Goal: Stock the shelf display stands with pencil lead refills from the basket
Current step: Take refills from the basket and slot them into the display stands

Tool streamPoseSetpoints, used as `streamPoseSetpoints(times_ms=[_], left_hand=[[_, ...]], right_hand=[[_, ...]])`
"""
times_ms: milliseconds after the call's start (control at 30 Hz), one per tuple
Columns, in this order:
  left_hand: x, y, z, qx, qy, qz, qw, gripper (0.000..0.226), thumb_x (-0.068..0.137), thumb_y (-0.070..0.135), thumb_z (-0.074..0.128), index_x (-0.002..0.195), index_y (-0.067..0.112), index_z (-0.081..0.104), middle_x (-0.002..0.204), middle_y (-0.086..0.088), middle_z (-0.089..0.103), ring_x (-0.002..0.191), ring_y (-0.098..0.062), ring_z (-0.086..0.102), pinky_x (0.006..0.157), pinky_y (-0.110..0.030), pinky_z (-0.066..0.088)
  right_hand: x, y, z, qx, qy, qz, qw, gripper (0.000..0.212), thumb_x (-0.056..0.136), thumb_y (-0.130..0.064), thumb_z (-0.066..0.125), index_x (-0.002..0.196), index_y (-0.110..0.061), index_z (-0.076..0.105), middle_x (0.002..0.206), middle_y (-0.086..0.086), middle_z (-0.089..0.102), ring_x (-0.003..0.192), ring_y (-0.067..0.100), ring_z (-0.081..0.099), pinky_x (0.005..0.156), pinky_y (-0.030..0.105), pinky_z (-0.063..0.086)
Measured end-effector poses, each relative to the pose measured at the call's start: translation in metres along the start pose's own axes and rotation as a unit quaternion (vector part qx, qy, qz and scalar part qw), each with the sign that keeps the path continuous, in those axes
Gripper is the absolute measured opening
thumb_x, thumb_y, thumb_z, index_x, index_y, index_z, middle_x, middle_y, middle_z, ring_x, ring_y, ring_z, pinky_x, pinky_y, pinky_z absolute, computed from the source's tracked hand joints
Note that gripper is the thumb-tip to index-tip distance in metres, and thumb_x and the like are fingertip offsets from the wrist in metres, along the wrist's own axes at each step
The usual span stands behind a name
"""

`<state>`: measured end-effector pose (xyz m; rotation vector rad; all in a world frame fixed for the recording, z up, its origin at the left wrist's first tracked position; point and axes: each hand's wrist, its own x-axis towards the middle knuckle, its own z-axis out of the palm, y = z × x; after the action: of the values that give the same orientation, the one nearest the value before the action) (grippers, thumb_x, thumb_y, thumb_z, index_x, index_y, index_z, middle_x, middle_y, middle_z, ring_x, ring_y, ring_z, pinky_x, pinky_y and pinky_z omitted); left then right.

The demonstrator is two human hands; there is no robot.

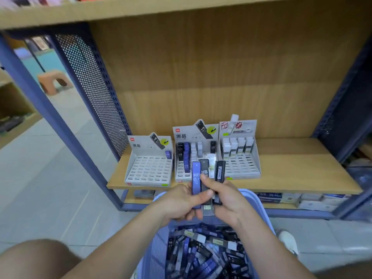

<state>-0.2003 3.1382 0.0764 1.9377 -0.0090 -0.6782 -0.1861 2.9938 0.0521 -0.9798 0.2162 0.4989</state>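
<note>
Refills: you hold a small fan of refills upright between both hands, above the basket and in front of the middle stand.
Left hand: your left hand pinches the blue refill, with the thumb lying across its front.
Right hand: your right hand is curled round the black refill and a darker one further right. The forefinger tip rests on the black one's label.
Basket: the basket sits just below your hands, heaped with loose stock lying every which way.
Stands: the left stand is nearly bare, with one blue piece in its back right corner. The middle stand is part filled at the back. The right stand has only a back row. The front slots of all three are open.
Shelf: the shelf carries the three stands side by side near its front edge.
Risk, grip: you hold several slim cases at once, so easing one free could let a neighbour slip into the basket or onto the floor.
Risk, sorting: the blue and black cases look alike in shape, so one could easily go into the wrong column.
Risk, stands: they look like light card, so a hard push into a front slot could slide a stand back or knock over standing pieces.
</note>
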Motion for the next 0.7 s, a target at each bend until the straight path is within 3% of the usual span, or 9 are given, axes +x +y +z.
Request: streamPoseSetpoints(times_ms=[100, 233, 367, 433, 500, 567, 600, 700], left_hand=[[0.002, 0.008, -0.01, 0.007, 0.018, 0.026, 0.999, 0.056, 0.08, 0.065, 0.05, 0.055, 0.016, 0.063, 0.044, -0.003, 0.048, 0.041, -0.011, 0.037, 0.044, -0.018, 0.029], [0.008, 0.021, -0.02, 0.005, -0.034, 0.026, 0.999, 0.059, 0.088, 0.063, 0.033, 0.065, 0.015, 0.058, 0.05, 0.0, 0.051, 0.045, -0.011, 0.039, 0.046, -0.019, 0.031], [0.016, 0.031, -0.032, 0.04, -0.077, 0.019, 0.996, 0.057, 0.094, 0.058, 0.029, 0.065, 0.016, 0.053, 0.051, 0.002, 0.05, 0.049, -0.013, 0.039, 0.047, -0.021, 0.031], [0.022, 0.036, -0.042, 0.09, -0.076, 0.017, 0.993, 0.061, 0.094, 0.061, 0.028, 0.064, 0.015, 0.056, 0.05, 0.001, 0.051, 0.048, -0.013, 0.041, 0.048, -0.02, 0.034], [0.03, 0.038, -0.057, 0.128, -0.038, 0.021, 0.991, 0.065, 0.09, 0.063, 0.033, 0.073, 0.009, 0.063, 0.052, 0.0, 0.054, 0.049, -0.013, 0.045, 0.05, -0.02, 0.037], [0.041, 0.038, -0.075, 0.094, 0.047, 0.034, 0.994, 0.055, 0.089, 0.058, 0.047, 0.087, 0.005, 0.064, 0.057, 0.0, 0.056, 0.052, -0.013, 0.049, 0.051, -0.02, 0.04], [0.046, 0.039, -0.085, 0.049, 0.082, 0.046, 0.994, 0.045, 0.088, 0.05, 0.054, 0.092, 0.006, 0.063, 0.06, -0.001, 0.057, 0.053, -0.013, 0.051, 0.05, -0.021, 0.042], [0.062, 0.04, -0.108, -0.003, 0.106, 0.078, 0.991, 0.018, 0.086, 0.021, 0.067, 0.097, 0.007, 0.066, 0.066, -0.002, 0.061, 0.056, -0.012, 0.057, 0.054, -0.021, 0.049]], right_hand=[[0.007, -0.007, 0.004, 0.024, 0.046, -0.015, 0.999, 0.073, 0.065, -0.013, 0.085, 0.125, 0.006, 0.047, 0.079, 0.025, 0.065, 0.058, 0.033, 0.066, 0.052, 0.042, 0.053], [0.01, -0.022, 0.01, -0.005, 0.034, -0.038, 0.999, 0.048, 0.07, -0.012, 0.079, 0.107, 0.006, 0.053, 0.056, 0.019, 0.062, 0.044, 0.028, 0.061, 0.046, 0.033, 0.051], [0.023, -0.032, 0.013, -0.063, 0.037, -0.062, 0.995, 0.083, 0.049, -0.026, 0.092, 0.113, 0.01, 0.054, 0.065, 0.019, 0.065, 0.056, 0.029, 0.064, 0.058, 0.036, 0.052], [0.032, -0.035, 0.014, -0.077, 0.034, -0.066, 0.994, 0.08, 0.045, -0.028, 0.094, 0.106, 0.01, 0.058, 0.069, 0.02, 0.065, 0.061, 0.031, 0.064, 0.065, 0.042, 0.053], [0.042, -0.037, 0.013, -0.071, 0.029, -0.065, 0.995, 0.055, 0.059, -0.016, 0.087, 0.098, 0.011, 0.06, 0.066, 0.02, 0.064, 0.056, 0.029, 0.063, 0.059, 0.039, 0.054], [0.053, -0.035, 0.011, -0.081, 0.037, -0.065, 0.994, 0.028, 0.074, -0.001, 0.078, 0.096, 0.009, 0.063, 0.062, 0.013, 0.066, 0.049, 0.021, 0.061, 0.049, 0.027, 0.05], [0.059, -0.031, 0.009, -0.095, 0.042, -0.067, 0.992, 0.026, 0.075, 0.0, 0.077, 0.096, 0.007, 0.064, 0.061, 0.009, 0.066, 0.047, 0.017, 0.06, 0.046, 0.024, 0.047], [0.078, -0.02, 0.011, -0.131, 0.039, -0.061, 0.989, 0.046, 0.068, -0.008, 0.085, 0.104, 0.008, 0.061, 0.065, 0.006, 0.067, 0.049, 0.013, 0.061, 0.05, 0.024, 0.046]])
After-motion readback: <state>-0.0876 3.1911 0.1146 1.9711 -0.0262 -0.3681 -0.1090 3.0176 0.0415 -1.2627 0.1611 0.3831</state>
